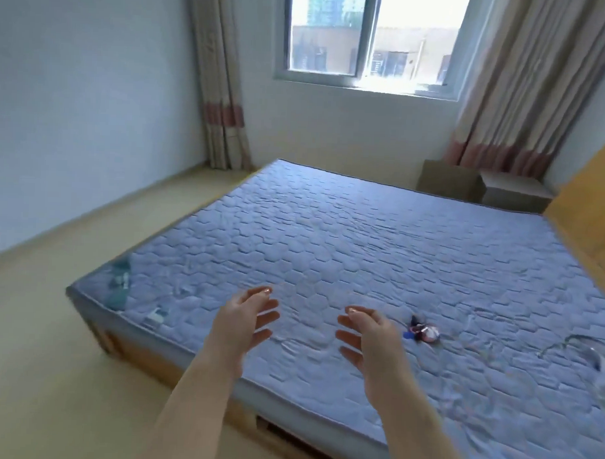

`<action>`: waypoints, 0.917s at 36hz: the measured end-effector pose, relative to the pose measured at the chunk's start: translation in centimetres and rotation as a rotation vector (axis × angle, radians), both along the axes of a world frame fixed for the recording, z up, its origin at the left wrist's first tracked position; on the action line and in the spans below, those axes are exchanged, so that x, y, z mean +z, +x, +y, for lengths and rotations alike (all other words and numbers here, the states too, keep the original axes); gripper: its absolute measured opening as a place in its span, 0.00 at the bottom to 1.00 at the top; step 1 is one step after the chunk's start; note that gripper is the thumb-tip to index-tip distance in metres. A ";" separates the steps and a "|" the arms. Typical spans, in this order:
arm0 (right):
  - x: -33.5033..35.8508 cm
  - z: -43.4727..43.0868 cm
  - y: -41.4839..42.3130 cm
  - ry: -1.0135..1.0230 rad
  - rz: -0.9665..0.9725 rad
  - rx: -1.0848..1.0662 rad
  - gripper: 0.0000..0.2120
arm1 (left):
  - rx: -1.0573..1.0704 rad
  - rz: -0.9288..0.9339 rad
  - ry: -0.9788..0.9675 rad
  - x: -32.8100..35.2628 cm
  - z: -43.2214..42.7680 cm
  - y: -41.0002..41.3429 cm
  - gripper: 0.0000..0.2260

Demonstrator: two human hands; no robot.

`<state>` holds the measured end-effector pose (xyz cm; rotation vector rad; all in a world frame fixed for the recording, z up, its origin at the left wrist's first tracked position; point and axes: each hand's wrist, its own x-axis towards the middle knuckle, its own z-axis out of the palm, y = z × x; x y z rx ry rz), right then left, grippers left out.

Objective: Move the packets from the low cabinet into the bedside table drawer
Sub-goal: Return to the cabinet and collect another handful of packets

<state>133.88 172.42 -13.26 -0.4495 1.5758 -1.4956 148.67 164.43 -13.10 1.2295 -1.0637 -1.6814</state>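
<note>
**Both hands empty above the mattress, bedside table far across the bed**

The bedside table (515, 194) stands at about 2 o'clock from the hands, on the far side of the bed, pressed between a brown box-like unit (448, 181) on its left and the orange wooden headboard (589, 218) on its right. Its pale top is visible; its front, and any drawer in it, is hidden behind the mattress edge. No packet can be told for certain: a small crumpled red, white and dark item (424, 331) lies on the mattress just beside the right hand, at its 3 o'clock, too blurred to name.

The left hand (246, 321) and right hand (367, 334) hover side by side over the near part of the blue quilted mattress (328, 237), palms turned toward each other, fingers spread and slightly curled, holding nothing. They are apart, with bare mattress between them.

At 9 o'clock from the left hand, near the mattress corner, lie teal cloth scraps (119, 288) and a small pale label-like piece (155, 315). At the far right edge of the view, at 3 o'clock, a grey-white object (603, 370) lies on the mattress, cut off by the frame.

The bed's wooden frame (146, 352) shows under the mattress, on a cream floor (49, 358). At 12 o'clock a window (369, 39) is flanked by beige curtains (217, 75) with a pink band.
</note>
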 end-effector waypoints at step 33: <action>-1.8 -55.0 41.6 0.008 -0.018 0.506 0.19 | 0.490 0.026 0.050 -0.2 -46.2 45.4 0.23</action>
